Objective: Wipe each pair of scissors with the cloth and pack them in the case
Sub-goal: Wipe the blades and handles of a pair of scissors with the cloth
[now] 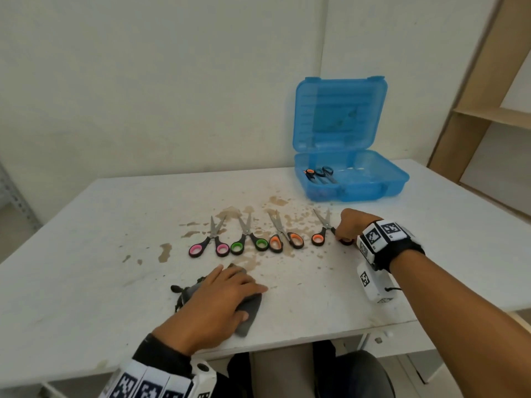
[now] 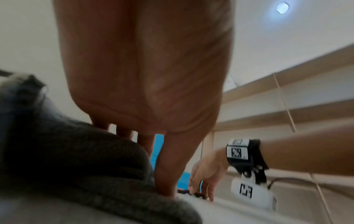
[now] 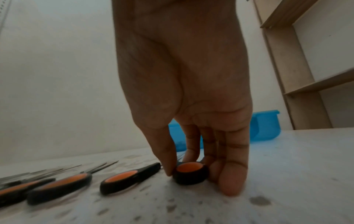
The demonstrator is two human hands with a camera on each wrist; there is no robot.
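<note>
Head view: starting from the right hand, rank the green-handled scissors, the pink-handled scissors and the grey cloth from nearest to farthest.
Measured from the right hand, which pinches a handle of the rightmost orange-handled scissors:
1. Green-handled scissors, second from the left in the row.
2. Grey cloth, near the table's front edge under the left hand.
3. Pink-handled scissors, at the row's far left end.

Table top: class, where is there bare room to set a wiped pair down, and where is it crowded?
Free: the table left of the pink scissors, and the right side beyond the right hand, below the case. Crowded: the scissor row and the cloth under the left hand.
</note>
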